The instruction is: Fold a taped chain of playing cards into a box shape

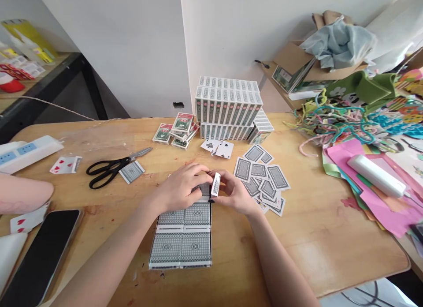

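Note:
A flat panel of joined playing cards (195,246), backs facing up, lies on the table in front of me. My left hand (185,185) rests over its far end, fingers bent and thumb on the cards; what it may grip there is hidden. At the panel's far right edge my right hand (231,191) pinches a small folded card (216,185) between thumb and fingers. To the right of that hand, loose cards (259,170) are spread face down. Two cards showing spades (224,149) lie beyond my hands.
Stacked card boxes (228,99) stand at the back, with a few more boxes (183,123) beside them. Black scissors (109,168), a phone (42,254) and a power strip (29,152) are left. Another person's arm (24,193) enters there. Coloured paper (366,179) lies right.

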The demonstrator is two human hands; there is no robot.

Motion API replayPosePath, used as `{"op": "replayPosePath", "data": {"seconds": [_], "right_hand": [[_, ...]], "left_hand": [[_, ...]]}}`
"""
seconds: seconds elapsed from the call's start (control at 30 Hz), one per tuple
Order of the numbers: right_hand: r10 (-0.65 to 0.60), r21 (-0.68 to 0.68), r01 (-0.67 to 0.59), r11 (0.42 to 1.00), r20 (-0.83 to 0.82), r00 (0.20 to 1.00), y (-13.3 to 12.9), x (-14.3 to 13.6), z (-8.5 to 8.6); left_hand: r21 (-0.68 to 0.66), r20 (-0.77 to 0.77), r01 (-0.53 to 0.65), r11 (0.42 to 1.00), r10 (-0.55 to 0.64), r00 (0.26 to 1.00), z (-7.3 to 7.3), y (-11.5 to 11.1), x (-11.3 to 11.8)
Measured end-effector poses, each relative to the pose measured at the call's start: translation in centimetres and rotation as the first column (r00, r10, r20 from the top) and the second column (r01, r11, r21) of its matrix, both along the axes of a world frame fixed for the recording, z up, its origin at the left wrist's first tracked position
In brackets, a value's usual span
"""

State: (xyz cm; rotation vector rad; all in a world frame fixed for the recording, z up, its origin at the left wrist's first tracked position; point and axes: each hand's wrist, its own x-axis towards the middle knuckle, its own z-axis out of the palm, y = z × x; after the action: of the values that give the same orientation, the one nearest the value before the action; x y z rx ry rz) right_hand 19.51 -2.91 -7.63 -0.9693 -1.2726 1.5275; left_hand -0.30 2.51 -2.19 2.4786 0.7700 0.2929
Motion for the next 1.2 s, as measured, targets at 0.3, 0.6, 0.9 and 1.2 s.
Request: {"op": "replayPosePath", "data": {"seconds": [0.3, 0.6, 0.9, 1.2], "right_hand": [[-0.101, 0.133, 0.097, 0.986, 0.028, 0.994, -0.4, -1.0, 1.3], [-0.466, 0.164, 0.462, 0.872, -0.015, 0.885, 0.3, 0.3, 3.7], [-0.238, -0.287, 0.225, 0.931, -0.009, 0.971, 0.5, 0.4, 1.9], [0.008, -0.492, -0.03, 0.87, -0.047, 0.999, 1.2, 0.6, 3.5]], "left_hand": [[-0.12, 0.08, 0.077, 0.99, -0.068, 0.995, 1.1, 0.7, 1.0], [-0.043, 0.075, 0.057, 0.997, -0.054, 0.996, -0.1, 0.4, 1.1], [-0.108, 0.199, 0.025, 0.994, -0.003, 0.98, 0.8, 0.5, 0.6], [-0.224, 0.352, 0.037, 0.974, 0.046, 0.935, -0.2, 0.5, -0.4]]}}
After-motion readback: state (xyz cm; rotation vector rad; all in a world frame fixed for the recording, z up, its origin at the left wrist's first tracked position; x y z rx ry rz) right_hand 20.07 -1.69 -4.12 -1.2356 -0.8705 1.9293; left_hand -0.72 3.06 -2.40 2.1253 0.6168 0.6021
